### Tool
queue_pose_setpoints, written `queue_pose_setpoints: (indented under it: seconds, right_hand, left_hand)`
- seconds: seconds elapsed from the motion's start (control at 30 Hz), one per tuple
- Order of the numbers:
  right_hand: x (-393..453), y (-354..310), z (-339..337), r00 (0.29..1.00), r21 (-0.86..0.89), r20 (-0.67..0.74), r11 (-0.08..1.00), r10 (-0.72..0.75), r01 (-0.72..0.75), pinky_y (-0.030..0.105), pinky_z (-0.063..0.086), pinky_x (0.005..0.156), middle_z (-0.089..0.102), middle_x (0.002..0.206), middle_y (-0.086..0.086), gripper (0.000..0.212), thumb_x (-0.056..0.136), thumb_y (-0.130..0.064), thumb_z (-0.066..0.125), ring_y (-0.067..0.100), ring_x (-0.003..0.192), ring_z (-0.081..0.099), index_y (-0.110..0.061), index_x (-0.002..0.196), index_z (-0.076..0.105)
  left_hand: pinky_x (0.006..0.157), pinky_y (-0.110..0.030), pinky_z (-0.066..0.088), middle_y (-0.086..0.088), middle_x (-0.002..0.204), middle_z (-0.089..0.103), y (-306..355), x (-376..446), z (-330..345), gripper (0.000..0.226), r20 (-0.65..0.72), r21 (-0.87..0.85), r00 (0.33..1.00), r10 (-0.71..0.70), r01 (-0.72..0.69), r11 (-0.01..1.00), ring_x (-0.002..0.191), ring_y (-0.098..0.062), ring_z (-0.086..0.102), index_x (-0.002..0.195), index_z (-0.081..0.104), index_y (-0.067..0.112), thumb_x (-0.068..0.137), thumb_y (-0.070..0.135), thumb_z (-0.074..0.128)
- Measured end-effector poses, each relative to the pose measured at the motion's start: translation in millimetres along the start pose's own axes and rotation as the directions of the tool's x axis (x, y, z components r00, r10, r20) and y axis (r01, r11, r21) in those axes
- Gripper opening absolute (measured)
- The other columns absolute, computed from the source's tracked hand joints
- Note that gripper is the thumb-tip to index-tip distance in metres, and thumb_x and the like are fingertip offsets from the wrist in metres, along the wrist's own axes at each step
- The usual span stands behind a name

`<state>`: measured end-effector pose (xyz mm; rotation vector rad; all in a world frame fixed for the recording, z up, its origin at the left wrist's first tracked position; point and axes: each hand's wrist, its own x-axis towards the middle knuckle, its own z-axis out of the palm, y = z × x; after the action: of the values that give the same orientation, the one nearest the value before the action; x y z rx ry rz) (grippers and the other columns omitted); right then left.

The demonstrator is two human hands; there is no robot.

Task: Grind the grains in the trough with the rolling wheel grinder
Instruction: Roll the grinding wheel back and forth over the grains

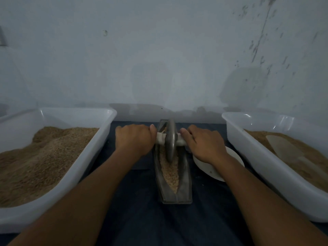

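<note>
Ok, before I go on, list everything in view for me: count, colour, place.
trough: one, grey metal, centre, on the cloth
grains: pale tan, in the trough
wheel: one, grey metal disc, upright in the trough's far half
handle: one, white, through the wheel
left tub: one, white, holds brown grain
right tub: one, white, holds brown grain and a pale scoop
plate: one, white, right of the trough
cloth: dark blue
left hand: grips the handle
right hand: grips the handle
</note>
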<state>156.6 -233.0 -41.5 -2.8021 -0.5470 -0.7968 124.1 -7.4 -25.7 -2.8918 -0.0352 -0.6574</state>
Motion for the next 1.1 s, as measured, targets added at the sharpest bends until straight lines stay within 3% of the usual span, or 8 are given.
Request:
queue_pose_setpoints:
  seconds: [0.07,0.17,0.27,0.4,0.53,0.67,0.83,1.1]
  right_hand:
    - [0,-3,-1,0.999,-0.055,-0.054,0.998,0.001,-0.004,0.037,0.033,0.068,0.052,0.067,-0.01,0.059,0.096,-0.069,0.006,0.022,0.072,0.057,-0.029,0.076,0.045]
    - [-1,-11,-3,0.991,-0.139,-0.121,0.988,0.049,-0.066,0.042,0.039,0.087,0.066,0.08,-0.003,0.059,0.099,-0.065,0.012,0.024,0.083,0.06,-0.027,0.074,0.052]
    - [-3,-14,-3,0.992,-0.165,-0.067,0.979,0.108,-0.118,0.043,0.038,0.087,0.068,0.087,0.001,0.065,0.099,-0.064,0.01,0.028,0.089,0.06,-0.025,0.079,0.057]
    - [-9,-11,-2,0.992,-0.158,-0.062,0.98,0.113,-0.122,0.04,0.035,0.079,0.061,0.076,-0.001,0.06,0.097,-0.063,0.004,0.028,0.083,0.058,-0.026,0.073,0.045]
    - [-16,-7,-5,0.995,-0.133,-0.022,0.986,0.096,-0.098,0.039,0.032,0.074,0.049,0.071,-0.008,0.062,0.095,-0.065,-0.001,0.024,0.075,0.055,-0.029,0.075,0.045]
    - [-31,-5,-8,0.995,-0.086,-0.014,0.992,0.097,-0.097,0.038,0.03,0.073,0.045,0.073,-0.009,0.055,0.098,-0.064,0.004,0.024,0.075,0.052,-0.031,0.079,0.044]
    - [-49,-13,-18,0.994,-0.073,-0.006,0.992,0.106,-0.106,0.039,0.038,0.081,0.054,0.083,-0.008,0.051,0.103,-0.057,0.01,0.019,0.08,0.052,-0.03,0.088,0.051]
    - [-70,-16,-28,0.996,-0.056,-0.018,0.995,0.083,-0.084,0.037,0.035,0.084,0.053,0.089,-0.011,0.042,0.103,-0.053,0.013,0.014,0.082,0.048,-0.034,0.099,0.05]
  left_hand:
    - [0.064,-0.035,0.035,0.002,0.077,0.046,-4,0,4,0.032,0.007,0.025,0.999,0.035,-0.035,0.999,0.062,-0.02,0.04,0.105,0.055,0.021,0.102,0.032,0.025]
    - [0.06,-0.033,0.035,-0.002,0.092,0.06,-10,-6,13,0.027,0.001,0.065,0.995,0.102,-0.101,0.993,0.072,-0.024,0.054,0.117,0.049,0.016,0.104,0.03,0.03]
    - [0.061,-0.032,0.035,-0.002,0.094,0.062,-10,-8,14,0.028,-0.017,0.076,0.994,0.109,-0.108,0.991,0.075,-0.026,0.058,0.118,0.049,0.017,0.104,0.03,0.028]
    - [0.061,-0.032,0.034,0.002,0.079,0.05,-8,-15,10,0.028,-0.055,0.08,0.995,0.08,-0.076,0.994,0.064,-0.022,0.043,0.11,0.05,0.019,0.104,0.03,0.025]
    - [0.062,-0.032,0.034,0.003,0.073,0.054,-2,-28,3,0.026,-0.16,0.076,0.983,0.086,-0.074,0.994,0.059,-0.022,0.047,0.097,0.051,0.02,0.104,0.031,0.029]
    - [0.064,-0.034,0.034,0.003,0.072,0.06,4,-37,-5,0.038,-0.268,-0.026,0.963,-0.01,0.003,1.0,0.063,-0.024,0.055,0.08,0.052,0.025,0.103,0.039,0.025]
    - [0.069,-0.037,0.035,0.003,0.073,0.058,8,-55,-5,0.042,-0.367,-0.112,0.926,-0.086,0.048,0.993,0.069,-0.024,0.054,0.077,0.05,0.025,0.104,0.042,0.023]
    - [0.072,-0.04,0.036,0.001,0.07,0.052,10,-71,-1,0.04,-0.496,-0.141,0.863,-0.095,0.028,0.99,0.068,-0.023,0.046,0.076,0.05,0.022,0.104,0.042,0.03]
